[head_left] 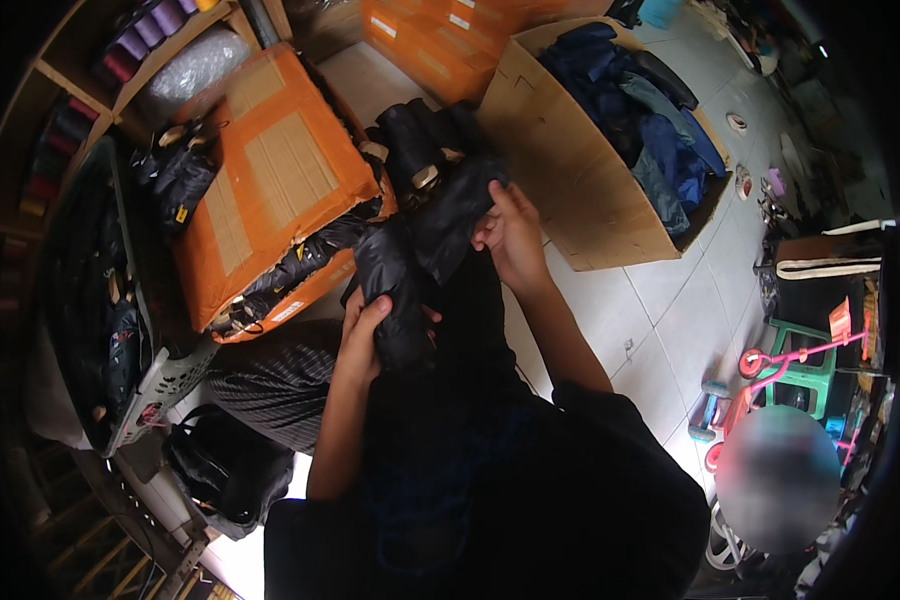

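My left hand [363, 332] is wrapped round the lower part of a soft, shiny black fabric bundle [394, 285] in front of my body. My right hand [511, 232] pinches a second black fabric length [458, 215] near its upper end, thumb on top. These two black pieces touch and slant together; whether they are joined cannot be made out. Just beyond them lie several black rolled bundles [410, 138] with pale tan ends. Close to my left hand is an orange-taped carton [275, 160], its near side open and stuffed with black fabric pieces [305, 262].
An open brown cardboard box [570, 170] holds navy and grey-blue fabric [660, 130] at the far right. At left stand a grey plastic crate [160, 395] and a shelf of thread spools [140, 45]. A black bag [232, 465] lies below. A pink scooter [770, 372] and green stool [805, 372] are at right.
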Motion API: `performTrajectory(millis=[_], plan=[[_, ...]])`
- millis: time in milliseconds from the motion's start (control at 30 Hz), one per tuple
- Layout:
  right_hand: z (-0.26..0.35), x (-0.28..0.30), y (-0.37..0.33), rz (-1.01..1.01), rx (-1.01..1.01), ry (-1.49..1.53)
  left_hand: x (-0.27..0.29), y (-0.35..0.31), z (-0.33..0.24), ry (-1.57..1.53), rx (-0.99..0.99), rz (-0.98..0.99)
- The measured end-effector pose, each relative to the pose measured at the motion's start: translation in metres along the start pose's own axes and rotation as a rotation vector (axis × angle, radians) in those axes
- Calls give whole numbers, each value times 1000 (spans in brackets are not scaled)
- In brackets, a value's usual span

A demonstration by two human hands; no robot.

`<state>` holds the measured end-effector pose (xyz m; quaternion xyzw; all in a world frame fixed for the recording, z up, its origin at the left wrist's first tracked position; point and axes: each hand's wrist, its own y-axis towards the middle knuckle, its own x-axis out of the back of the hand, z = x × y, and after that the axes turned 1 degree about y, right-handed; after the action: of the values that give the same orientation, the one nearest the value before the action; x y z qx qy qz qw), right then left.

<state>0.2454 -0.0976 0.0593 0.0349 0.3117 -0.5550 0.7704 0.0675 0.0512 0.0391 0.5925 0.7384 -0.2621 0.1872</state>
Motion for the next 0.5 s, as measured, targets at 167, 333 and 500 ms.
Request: performTrajectory(millis=[167,333,500], plan=[[-39,10,14,52,15,-387,-2,-2,2,-79,12,-16],[-30,-3,-16,177,468,-944,-3,0,0,60,24,-76],[-25,4,-35,482,488,-1151,1,2,5,-63,44,-35]])
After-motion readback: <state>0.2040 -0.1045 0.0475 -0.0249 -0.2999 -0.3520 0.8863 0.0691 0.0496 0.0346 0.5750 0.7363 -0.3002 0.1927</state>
